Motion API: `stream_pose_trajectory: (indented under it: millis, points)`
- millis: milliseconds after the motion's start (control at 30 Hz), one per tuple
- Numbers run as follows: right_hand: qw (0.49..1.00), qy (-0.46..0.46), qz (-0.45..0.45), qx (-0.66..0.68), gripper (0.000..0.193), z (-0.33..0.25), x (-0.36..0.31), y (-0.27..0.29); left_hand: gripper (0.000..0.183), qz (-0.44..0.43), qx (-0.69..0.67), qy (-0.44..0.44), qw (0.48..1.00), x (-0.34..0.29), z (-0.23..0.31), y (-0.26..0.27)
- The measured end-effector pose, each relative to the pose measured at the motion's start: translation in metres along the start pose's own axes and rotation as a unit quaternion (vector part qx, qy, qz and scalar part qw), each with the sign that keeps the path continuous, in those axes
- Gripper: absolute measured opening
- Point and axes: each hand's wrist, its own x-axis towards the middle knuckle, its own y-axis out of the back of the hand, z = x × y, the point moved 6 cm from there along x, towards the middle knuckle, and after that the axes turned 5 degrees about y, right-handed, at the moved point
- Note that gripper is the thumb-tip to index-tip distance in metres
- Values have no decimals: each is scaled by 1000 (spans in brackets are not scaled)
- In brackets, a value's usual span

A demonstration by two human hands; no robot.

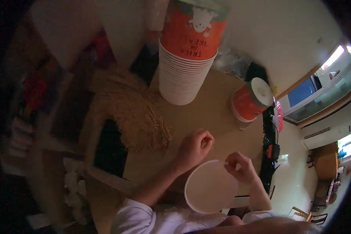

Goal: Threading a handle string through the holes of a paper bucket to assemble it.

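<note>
A round, white-rimmed paper bucket (187, 190) is close against my body, its wide opening facing up. My left hand (196, 147) is closed just beyond the bucket's far left rim, thumb and fingers pressed together; anything in them is hidden. At the far right rim my right hand (240, 167) is also closed, in a pinch. A tiny pale spot shows at its fingertips, too small to name. Left of my left hand, a loose bundle of brown twine-like strands (144, 124) lies spread over the table.
On the brown tabletop (195, 117) a tall stack of nested white buckets (183, 80) stands at the far side, with an orange-and-green printed one (191, 37) on top. Another orange printed bucket (245, 103) is at the right. A black-and-red device (273, 151) sits along the right edge.
</note>
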Motion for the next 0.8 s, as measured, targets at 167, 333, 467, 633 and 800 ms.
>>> stream_pose_trajectory:
  millis: [167, 333, 467, 633, 800]
  points:
    - [839, -66, 231, 489, 3, 48, -29, -4, 6, -63, 104, -90, 988, -34, 73, 15]
    - [931, -23, 350, 96, 9, 24, -66, -3, 8, -32, 242, -179, 953, -84, 91, 11]
    - [925, -67, 370, 49, 19, 6, -106, -27, 4, 52, 304, -104, 946, -97, 53, 15]
    - [912, -48, 370, 169, 18, 2, -143, -51, 7, 49, 150, -62, 986, -108, 59, 15]
    - [903, 75, 414, -84, 9, -60, -159, -21, 13, 61, 22, -167, 984, -136, 98, 9]
